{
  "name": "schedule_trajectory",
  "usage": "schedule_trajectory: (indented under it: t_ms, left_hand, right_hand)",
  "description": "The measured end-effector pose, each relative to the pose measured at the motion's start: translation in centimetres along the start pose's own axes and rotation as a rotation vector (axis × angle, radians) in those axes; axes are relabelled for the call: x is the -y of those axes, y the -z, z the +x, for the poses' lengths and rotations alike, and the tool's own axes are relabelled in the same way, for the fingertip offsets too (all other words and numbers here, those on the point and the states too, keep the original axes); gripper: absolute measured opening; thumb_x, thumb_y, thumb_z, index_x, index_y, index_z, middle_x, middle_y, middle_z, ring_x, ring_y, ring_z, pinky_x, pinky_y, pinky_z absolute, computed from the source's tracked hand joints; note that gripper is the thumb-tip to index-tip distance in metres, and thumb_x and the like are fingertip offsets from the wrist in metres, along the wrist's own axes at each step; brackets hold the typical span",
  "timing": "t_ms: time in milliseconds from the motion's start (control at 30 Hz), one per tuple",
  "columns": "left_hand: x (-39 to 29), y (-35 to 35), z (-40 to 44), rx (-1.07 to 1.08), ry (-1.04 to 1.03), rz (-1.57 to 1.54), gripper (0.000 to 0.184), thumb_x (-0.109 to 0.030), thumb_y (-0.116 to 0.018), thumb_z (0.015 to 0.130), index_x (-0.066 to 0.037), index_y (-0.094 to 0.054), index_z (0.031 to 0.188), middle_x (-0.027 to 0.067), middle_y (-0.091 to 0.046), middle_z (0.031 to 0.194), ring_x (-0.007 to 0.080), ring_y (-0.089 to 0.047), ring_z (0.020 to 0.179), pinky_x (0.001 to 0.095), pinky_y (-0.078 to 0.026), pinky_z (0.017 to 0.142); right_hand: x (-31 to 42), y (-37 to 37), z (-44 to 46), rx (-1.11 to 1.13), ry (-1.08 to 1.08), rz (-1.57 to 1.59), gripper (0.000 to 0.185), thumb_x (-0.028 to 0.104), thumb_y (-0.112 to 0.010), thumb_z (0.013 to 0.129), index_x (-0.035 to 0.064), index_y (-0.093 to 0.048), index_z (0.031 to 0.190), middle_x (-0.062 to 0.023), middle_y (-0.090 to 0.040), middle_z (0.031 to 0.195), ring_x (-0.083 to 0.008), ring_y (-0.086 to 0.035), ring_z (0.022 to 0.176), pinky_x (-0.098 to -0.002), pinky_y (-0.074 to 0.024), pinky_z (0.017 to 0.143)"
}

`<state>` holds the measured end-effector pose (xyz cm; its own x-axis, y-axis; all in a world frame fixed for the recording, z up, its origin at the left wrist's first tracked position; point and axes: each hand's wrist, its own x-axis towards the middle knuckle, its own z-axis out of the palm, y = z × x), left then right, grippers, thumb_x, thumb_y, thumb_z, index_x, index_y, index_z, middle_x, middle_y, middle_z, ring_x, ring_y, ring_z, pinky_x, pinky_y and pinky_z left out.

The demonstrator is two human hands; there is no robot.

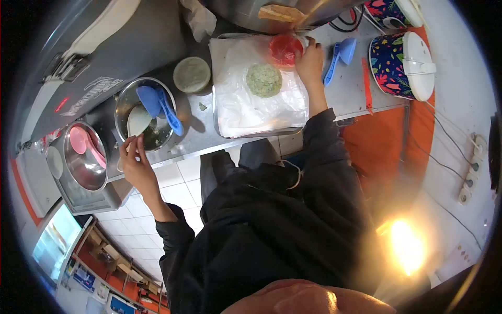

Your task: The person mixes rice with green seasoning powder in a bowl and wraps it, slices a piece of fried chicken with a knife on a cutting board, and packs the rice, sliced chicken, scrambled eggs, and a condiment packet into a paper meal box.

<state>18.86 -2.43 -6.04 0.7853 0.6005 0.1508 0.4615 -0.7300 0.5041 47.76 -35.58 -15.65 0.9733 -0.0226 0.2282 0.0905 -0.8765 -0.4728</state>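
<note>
My left hand is closed on the handle of a white spoon, whose bowl end hangs over a steel mixing bowl. Something dark green and wet lies in that bowl, and a blue scoop leans across its rim. At the far edge of a plastic-lined tray, my right hand grips the right side of a red round bowl. Beside the red bowl, a round pale green patty lies on the plastic.
A tub with a cloudy lid stands between bowl and tray. Another steel bowl with a pink ladle is at far left. To the right are another blue scoop and a patterned container. A big metal vessel borders the back.
</note>
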Motion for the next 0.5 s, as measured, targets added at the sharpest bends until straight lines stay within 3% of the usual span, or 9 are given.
schedule_trajectory:
  t_ms: [33, 67, 133, 200, 267, 333, 467, 500]
  left_hand:
    - [0.4, -0.4, 0.1, -0.04, 0.003, 0.047, 0.014, -0.013, -0.062, 0.088, -0.009, -0.069, 0.099, 0.005, -0.061, 0.095, 0.0159, -0.055, 0.066, 0.0276, -0.042, 0.056]
    - [0.8, -0.8, 0.2, -0.08, 0.006, 0.093, 0.015, -0.013, -0.062, 0.088, -0.009, -0.069, 0.1, 0.0052, -0.061, 0.095, 0.0158, -0.054, 0.065, 0.0283, -0.043, 0.057]
    - [0.6, -1.8, 0.7, -0.084, -0.014, 0.134, 0.014, -0.014, -0.064, 0.086, -0.009, -0.069, 0.098, 0.006, -0.062, 0.097, 0.0155, -0.052, 0.062, 0.029, -0.043, 0.059]
    - [-0.5, -2.8, 1.3, -0.127, 0.11, -0.074, 0.011, -0.015, -0.066, 0.084, -0.009, -0.07, 0.093, 0.0068, -0.062, 0.095, 0.0153, -0.05, 0.061, 0.0288, -0.043, 0.059]
    - [0.3, -3.3, 1.7, -0.074, 0.215, -0.01, 0.014, -0.019, -0.067, 0.083, -0.011, -0.069, 0.094, 0.0052, -0.064, 0.097, 0.0187, -0.054, 0.069, 0.0307, -0.044, 0.063]
    - [1.4, -4.0, 2.0, -0.188, -0.123, 0.39, 0.021, -0.022, -0.066, 0.084, -0.016, -0.066, 0.104, 0.0019, -0.065, 0.102, 0.0225, -0.057, 0.081, 0.0353, -0.044, 0.071]
    - [1.8, -5.3, 2.2, -0.18, -0.043, 0.663, 0.021, -0.023, -0.065, 0.084, -0.02, -0.066, 0.105, -0.0028, -0.065, 0.103, 0.0241, -0.057, 0.092, 0.04, -0.042, 0.079]
    - [1.6, -5.3, 2.3, -0.188, -0.001, 0.663, 0.016, -0.027, -0.063, 0.085, -0.02, -0.069, 0.099, -0.0038, -0.065, 0.102, 0.0229, -0.057, 0.092, 0.0402, -0.042, 0.08]
  right_hand:
    - [-1.2, -0.5, 0.3, 0.215, -0.005, 0.129, 0.034, 0.004, -0.057, 0.078, -0.002, -0.054, 0.111, -0.0236, -0.055, 0.1, -0.0378, -0.053, 0.099, -0.0453, -0.0405, 0.088]
    - [-1.2, 0.1, 0.4, 0.221, -0.009, 0.138, 0.034, 0.004, -0.057, 0.078, -0.002, -0.054, 0.111, -0.0236, -0.055, 0.1, -0.0378, -0.053, 0.099, -0.0453, -0.0405, 0.088]
    - [-1.4, 1.5, 0.2, 0.001, 0.206, 0.138, 0.031, 0.005, -0.058, 0.08, -0.0026, -0.057, 0.11, -0.0228, -0.06, 0.092, -0.0357, -0.06, 0.088, -0.0427, -0.0462, 0.08]
    - [-4.3, 2.1, 0.9, -0.109, 0.175, 0.217, 0.029, 0.005, -0.059, 0.081, -0.0021, -0.058, 0.109, -0.0225, -0.06, 0.092, -0.0359, -0.06, 0.088, -0.0423, -0.0461, 0.08]
    - [-7.2, 3.6, 1.7, -0.229, 0.142, 0.29, 0.028, 0.006, -0.059, 0.081, -0.0017, -0.059, 0.108, -0.0223, -0.06, 0.093, -0.0361, -0.06, 0.087, -0.0419, -0.046, 0.08]
    - [-9.3, 5.4, 2.6, -0.027, -0.071, 0.261, 0.03, 0.007, -0.058, 0.081, -0.0007, -0.057, 0.111, -0.0237, -0.056, 0.105, -0.0388, -0.054, 0.099, -0.0435, -0.0415, 0.089]
    - [-10.1, 6.2, 3.1, 0.035, -0.021, 0.005, 0.029, 0.009, -0.059, 0.082, 0.0, -0.058, 0.11, -0.0229, -0.058, 0.102, -0.0373, -0.055, 0.096, -0.0425, -0.0422, 0.088]
    - [-8.6, 7.0, 2.7, -0.055, 0.073, 0.012, 0.029, 0.01, -0.06, 0.083, 0.0005, -0.058, 0.109, -0.0222, -0.058, 0.102, -0.0369, -0.055, 0.096, -0.0423, -0.0429, 0.086]
